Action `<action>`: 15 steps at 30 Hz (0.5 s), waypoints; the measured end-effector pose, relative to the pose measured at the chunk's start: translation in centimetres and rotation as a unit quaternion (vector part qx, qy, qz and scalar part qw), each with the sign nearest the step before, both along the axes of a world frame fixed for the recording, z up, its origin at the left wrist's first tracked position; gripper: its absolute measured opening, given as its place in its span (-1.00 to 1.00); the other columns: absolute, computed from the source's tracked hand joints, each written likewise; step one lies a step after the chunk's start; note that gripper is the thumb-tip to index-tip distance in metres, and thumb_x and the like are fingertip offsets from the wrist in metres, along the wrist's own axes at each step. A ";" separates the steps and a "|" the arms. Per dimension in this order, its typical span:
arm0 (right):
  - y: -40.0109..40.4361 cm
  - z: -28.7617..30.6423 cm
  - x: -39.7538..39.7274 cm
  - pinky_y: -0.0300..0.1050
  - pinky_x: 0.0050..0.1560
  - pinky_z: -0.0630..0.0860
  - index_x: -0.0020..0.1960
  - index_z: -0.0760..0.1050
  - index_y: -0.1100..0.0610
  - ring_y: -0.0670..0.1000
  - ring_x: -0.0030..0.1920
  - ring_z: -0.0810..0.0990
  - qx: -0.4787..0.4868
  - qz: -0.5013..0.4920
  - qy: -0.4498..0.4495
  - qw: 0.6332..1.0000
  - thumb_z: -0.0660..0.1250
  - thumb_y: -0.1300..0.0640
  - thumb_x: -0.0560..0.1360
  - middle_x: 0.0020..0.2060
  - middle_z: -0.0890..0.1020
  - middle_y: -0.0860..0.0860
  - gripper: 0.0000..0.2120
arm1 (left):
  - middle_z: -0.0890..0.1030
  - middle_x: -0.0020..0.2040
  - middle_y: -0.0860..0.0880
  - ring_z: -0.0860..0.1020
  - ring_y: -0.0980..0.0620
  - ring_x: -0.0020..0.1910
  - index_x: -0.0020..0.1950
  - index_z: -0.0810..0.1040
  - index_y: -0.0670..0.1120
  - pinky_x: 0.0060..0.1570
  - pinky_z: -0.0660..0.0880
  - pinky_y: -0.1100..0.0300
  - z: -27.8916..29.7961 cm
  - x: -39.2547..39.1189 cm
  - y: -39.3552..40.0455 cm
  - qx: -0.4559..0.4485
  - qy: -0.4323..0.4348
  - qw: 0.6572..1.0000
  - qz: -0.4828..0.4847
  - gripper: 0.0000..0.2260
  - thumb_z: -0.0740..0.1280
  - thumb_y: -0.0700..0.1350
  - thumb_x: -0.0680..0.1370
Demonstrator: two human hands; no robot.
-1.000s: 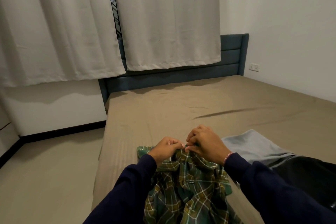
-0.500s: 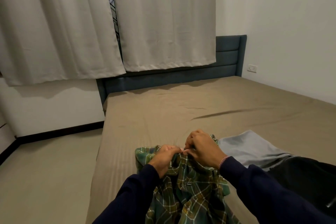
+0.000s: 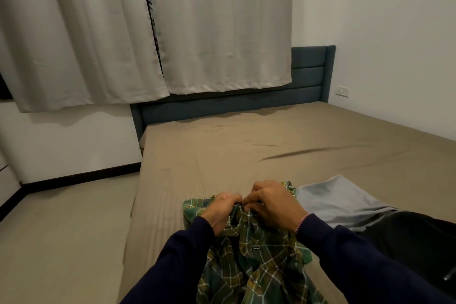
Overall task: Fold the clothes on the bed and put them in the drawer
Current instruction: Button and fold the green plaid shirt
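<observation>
Tan fitted sheet is covering the wide bed [image 3: 246, 150], where a green-and-yellow plaid flannel shirt [image 3: 259, 261] is lying at 6 o'clock. Both the left hand [image 3: 222, 212] and right hand [image 3: 271, 205] are pinching its collar, beside a grey garment [image 3: 338, 200] at 4 o'clock.

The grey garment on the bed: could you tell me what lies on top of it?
A black garment overlaps the grey garment's near edge; how far the grey continues beneath is hidden.
</observation>
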State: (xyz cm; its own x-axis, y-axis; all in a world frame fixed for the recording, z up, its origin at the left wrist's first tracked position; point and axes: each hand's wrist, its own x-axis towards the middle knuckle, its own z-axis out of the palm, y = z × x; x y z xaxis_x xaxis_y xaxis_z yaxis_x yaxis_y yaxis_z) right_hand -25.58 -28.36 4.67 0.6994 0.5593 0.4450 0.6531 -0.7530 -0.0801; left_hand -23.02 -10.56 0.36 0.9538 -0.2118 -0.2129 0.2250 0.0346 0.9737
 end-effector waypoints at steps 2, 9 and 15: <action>-0.5 0.1 0.1 -0.09 -0.09 0.45 0.11 0.68 -0.08 -0.03 -0.14 0.55 -0.002 0.015 0.002 1.000 0.36 -0.12 0.56 -0.11 0.62 -0.08 -0.78 | 0.54 -0.24 -0.27 0.50 -0.12 -0.30 -0.20 0.62 -0.28 -0.25 0.41 0.04 0.2 0.0 0.2 0.014 -0.011 1.000 -0.025 -0.84 0.35 -0.18 0.44; -1.4 0.7 1.4 -0.09 -0.10 0.40 -0.01 0.48 0.00 -0.02 -0.19 0.46 -0.113 0.115 -0.015 0.987 0.14 -0.26 0.59 -0.15 0.53 -0.05 -0.64 | 0.46 -0.18 -0.26 0.36 -0.13 -0.25 -0.13 0.58 -0.27 -0.27 0.31 0.04 0.1 0.0 0.2 0.076 -0.062 0.992 -0.076 -0.71 0.43 -0.04 0.38; -2.0 -0.9 2.2 -0.17 -0.14 0.51 -0.09 0.45 0.01 -0.10 -0.22 0.42 -0.162 0.067 -0.161 0.971 -0.04 -0.31 0.64 -0.20 0.53 -0.09 -0.52 | 0.23 -0.34 -0.10 0.17 -0.06 -0.31 -0.36 0.39 -0.08 -0.18 0.20 0.03 1.3 -0.2 0.0 0.148 -0.126 0.977 -0.084 -0.76 0.38 -0.09 0.43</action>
